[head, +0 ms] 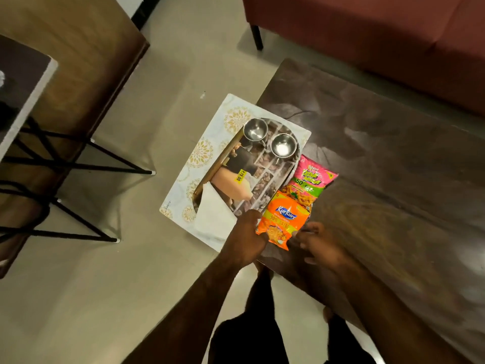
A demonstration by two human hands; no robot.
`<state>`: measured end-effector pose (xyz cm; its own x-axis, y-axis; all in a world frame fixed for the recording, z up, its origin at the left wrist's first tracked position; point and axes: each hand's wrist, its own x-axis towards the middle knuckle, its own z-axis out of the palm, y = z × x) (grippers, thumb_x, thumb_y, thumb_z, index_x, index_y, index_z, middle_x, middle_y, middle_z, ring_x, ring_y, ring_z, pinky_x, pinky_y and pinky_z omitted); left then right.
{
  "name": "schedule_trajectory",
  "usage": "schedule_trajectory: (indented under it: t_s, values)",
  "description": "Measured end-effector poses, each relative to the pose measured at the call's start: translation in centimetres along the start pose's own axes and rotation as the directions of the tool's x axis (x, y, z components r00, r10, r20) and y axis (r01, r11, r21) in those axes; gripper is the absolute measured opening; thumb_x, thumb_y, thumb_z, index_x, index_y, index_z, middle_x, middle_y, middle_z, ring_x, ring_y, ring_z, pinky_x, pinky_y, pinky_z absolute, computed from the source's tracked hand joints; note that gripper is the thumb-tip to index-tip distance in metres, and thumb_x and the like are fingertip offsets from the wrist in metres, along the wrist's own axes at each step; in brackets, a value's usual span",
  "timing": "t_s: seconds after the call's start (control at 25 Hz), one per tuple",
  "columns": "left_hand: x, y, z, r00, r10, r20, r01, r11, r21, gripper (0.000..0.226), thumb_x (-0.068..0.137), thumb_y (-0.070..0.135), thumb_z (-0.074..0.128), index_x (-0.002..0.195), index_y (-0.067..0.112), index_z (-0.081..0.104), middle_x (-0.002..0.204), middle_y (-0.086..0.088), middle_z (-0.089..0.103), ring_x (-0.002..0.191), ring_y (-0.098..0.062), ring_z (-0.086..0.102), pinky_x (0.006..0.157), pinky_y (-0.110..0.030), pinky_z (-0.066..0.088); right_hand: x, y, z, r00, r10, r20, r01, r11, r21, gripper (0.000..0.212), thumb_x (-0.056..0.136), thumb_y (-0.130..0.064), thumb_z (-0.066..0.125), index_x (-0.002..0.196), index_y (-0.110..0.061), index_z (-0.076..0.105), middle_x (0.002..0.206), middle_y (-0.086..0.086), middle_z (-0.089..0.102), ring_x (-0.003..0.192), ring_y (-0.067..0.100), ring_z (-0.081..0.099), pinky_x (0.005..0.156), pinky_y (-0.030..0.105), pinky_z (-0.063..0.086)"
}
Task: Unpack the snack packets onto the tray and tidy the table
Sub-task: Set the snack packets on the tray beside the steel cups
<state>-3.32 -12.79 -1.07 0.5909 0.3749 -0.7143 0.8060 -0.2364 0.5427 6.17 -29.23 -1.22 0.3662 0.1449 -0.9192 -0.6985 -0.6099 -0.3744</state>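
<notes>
Nearest: left hand [245, 239] at the near-left edge of the orange Kurkure snack packet [282, 223], fingers [253, 219] curled against that edge and touching it; whether they pinch the foil or only press it I cannot tell. Right hand [321, 244] just beside the packet's near-right corner, motion-blurred, fingers [304, 235] loosely spread, holding nothing that shows.

Orange packet lies on the dark marbled brown surface [393, 153], near its corner, overlapping the near end of the pink-and-green snack packet [311, 179] beyond it. Both packets sit just beside the tray, not on it.

Further: oval mirrored steel tray [262, 177], yellow price sticker on it, resting in a white gold-patterned cardboard box [207, 153]. Two small steel bowls [255, 129] at the tray's far end.

Risks, as judged:
- Box and tray overhang the surface corner over the floor. A push from the left hand, or weight added to the outer side, could tip the lot off.
- Bowls look loose; a jolt to the tray would likely slide or topple them.
- Lifting the orange packet may drag the pink one with it where they overlap.
- Slick foil, one-edge hold: packet could slip.
</notes>
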Motion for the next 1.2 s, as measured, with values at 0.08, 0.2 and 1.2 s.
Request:
schedule_trajectory:
  t_s: [0.08,0.2,1.2]
  values:
    - [1.9,-1.8,-0.3,0.999,0.001,0.039,0.000,1.000,-0.002,0.044,0.087,0.016,0.069,0.128,0.014,0.053,0.126,-0.007,0.059,0.116,-0.022,0.057,0.100,-0.037,0.050,2.7,-0.3,2.3,0.998,0.030,-0.060,-0.022,0.993,0.117,0.024,0.096,-0.019,0.069,0.114,-0.025,0.054,0.104,-0.005,0.065,0.084,0.009,0.060,0.067,0.030,0.048]
    - [4.0,-3.2,-0.2,0.997,-0.021,0.074,0.024,0.999,-0.049,0.041,0.080,0.018,0.069,0.119,0.019,0.054,0.113,-0.004,0.059,0.105,-0.019,0.058,0.088,-0.031,0.050,5.4,0.3,5.2,0.983,0.014,-0.184,0.034,0.966,0.256,0.033,0.093,-0.010,0.073,0.122,-0.021,0.062,0.103,-0.002,0.068,0.074,0.009,0.064,0.052,0.023,0.049]
    - [12.0,0.1,-14.0,0.999,-0.026,-0.020,0.020,0.966,-0.259,0.045,0.090,0.004,0.071,0.126,0.006,0.045,0.125,-0.020,0.063,0.112,-0.037,0.066,0.090,-0.055,0.057,8.1,-5.4,3.2,0.818,-0.072,-0.571,0.268,0.926,0.267,0.035,0.079,-0.020,0.084,0.103,-0.012,0.060,0.094,0.003,0.067,0.072,-0.005,0.068,0.066,0.017,0.055]
